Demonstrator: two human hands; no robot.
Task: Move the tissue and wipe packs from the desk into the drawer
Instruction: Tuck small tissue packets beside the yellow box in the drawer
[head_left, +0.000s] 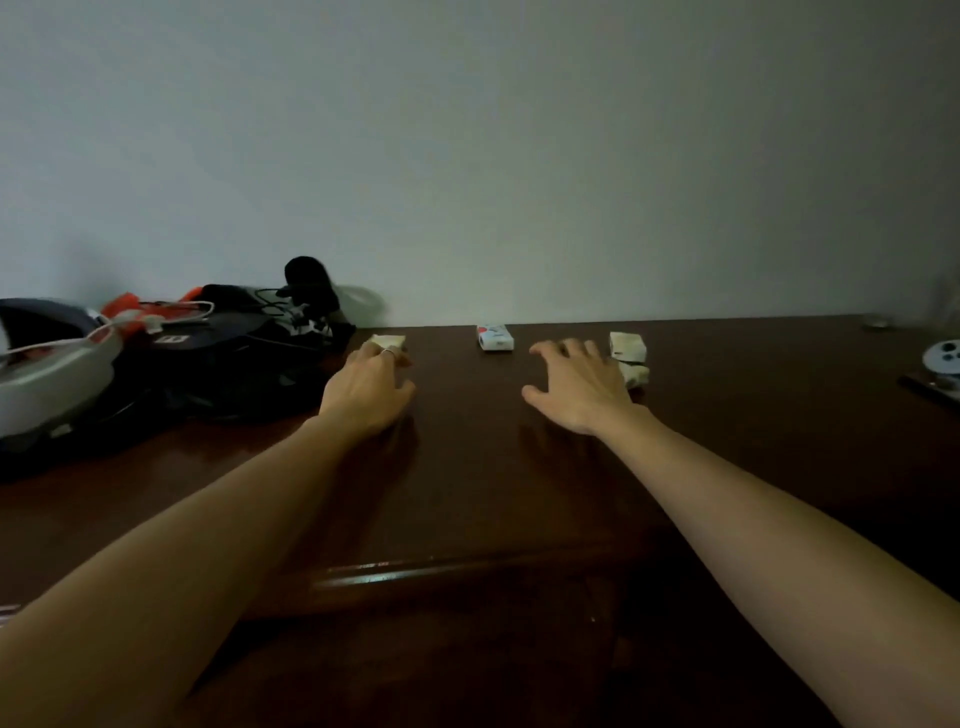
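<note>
Along the back of the dark wooden desk (467, 467), near the wall, lie several small packs. At the left is a beige pack (389, 340). In the middle lies a white pack with red and blue print (495, 338). Right of it are a pale pack (627, 345) and a smaller crumpled one (638, 374) in front of it. My left hand (369, 389) reaches forward, its fingertips on the beige pack's near edge and the thumb held apart. My right hand (576, 387) hovers with fingers spread between the white pack and the pale packs, partly covering the crumpled one. No drawer opening shows.
A heap of dark bags, cables and orange cloth (228, 338) fills the back left, with a grey helmet-like shell (47, 374) beside it. A round white object (943, 356) sits at the right edge. The desk's front lip (374, 570) glints below my arms.
</note>
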